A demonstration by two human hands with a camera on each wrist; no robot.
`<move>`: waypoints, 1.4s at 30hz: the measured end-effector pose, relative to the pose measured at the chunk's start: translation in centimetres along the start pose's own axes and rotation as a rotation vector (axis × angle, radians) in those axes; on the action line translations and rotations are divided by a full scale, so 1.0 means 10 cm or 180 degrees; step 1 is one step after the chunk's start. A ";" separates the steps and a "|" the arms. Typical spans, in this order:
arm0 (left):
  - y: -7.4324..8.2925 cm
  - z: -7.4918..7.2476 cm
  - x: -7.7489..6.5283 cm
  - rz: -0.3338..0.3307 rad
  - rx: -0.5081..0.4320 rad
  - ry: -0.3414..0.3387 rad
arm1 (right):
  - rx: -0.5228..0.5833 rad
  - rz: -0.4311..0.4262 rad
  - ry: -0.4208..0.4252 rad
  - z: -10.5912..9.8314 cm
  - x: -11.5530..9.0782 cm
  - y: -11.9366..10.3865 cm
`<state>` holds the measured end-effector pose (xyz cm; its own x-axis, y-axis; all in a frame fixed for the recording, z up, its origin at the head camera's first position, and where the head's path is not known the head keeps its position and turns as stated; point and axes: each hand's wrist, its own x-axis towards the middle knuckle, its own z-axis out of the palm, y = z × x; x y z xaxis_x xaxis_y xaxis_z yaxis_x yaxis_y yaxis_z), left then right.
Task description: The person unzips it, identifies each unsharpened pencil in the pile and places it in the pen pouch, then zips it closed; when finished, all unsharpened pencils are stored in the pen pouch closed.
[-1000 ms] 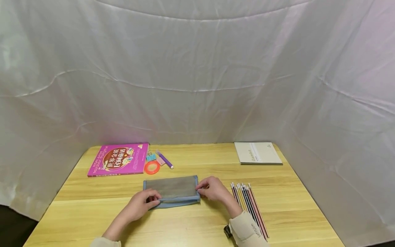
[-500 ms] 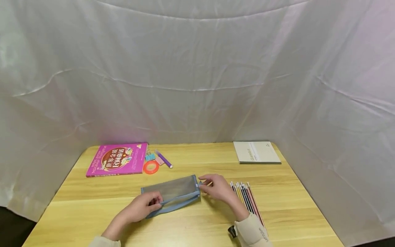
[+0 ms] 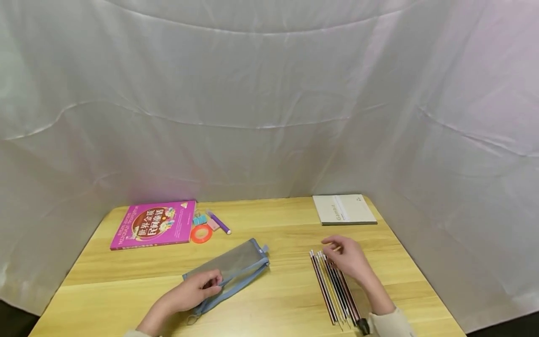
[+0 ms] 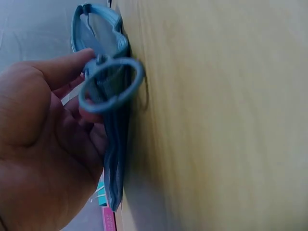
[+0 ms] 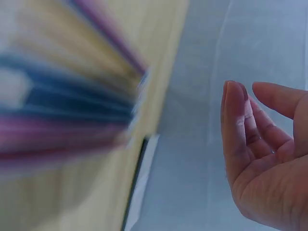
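Observation:
My left hand pinches the near-left edge of a blue-trimmed mesh pencil pouch. The pouch lies slanted on the table, its zipped side gaping toward me. In the left wrist view, the thumb is on the blue trim, beside a blue zipper-pull ring. My right hand hovers over the eraser ends of a bundle of pencils, thumb and fingers apart. Seen from the right wrist, that hand holds nothing, and the blurred pencils lie beneath it on the table.
A pink book lies at the back left. Beside it are an orange tape roll, a blue binder clip, a small pink block and a purple marker. A pale notebook sits back right. Grey curtains surround the table.
My right hand has let go of the pouch's right end and moved right, over the pencils. The pouch has turned, its right end now farther from me, while my left hand keeps its hold.

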<state>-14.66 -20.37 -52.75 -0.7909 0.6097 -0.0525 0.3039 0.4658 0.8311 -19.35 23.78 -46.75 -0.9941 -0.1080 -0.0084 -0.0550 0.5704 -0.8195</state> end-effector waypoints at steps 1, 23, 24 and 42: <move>0.00 0.01 0.00 -0.0011 -0.0024 -0.0007 | -0.0013 0.0061 0.0022 -0.06 -0.02 0.07; -0.01 0.03 0.03 -0.0451 -0.1237 -0.0110 | 0.0143 0.0697 -0.0319 -0.32 -0.21 0.82; 0.00 0.02 0.03 -0.0450 -0.1300 -0.0110 | 0.0160 0.0703 -0.0347 -0.32 -0.21 0.81; -0.03 0.06 0.11 -0.0634 -0.1760 -0.0275 | 0.0154 0.0626 -0.0486 -0.24 -0.14 0.77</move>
<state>-15.25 -19.48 -53.41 -0.7512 0.6055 -0.2626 -0.1861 0.1874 0.9645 -18.60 30.29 -51.70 -0.9594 -0.1226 -0.2540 0.1463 0.5534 -0.8200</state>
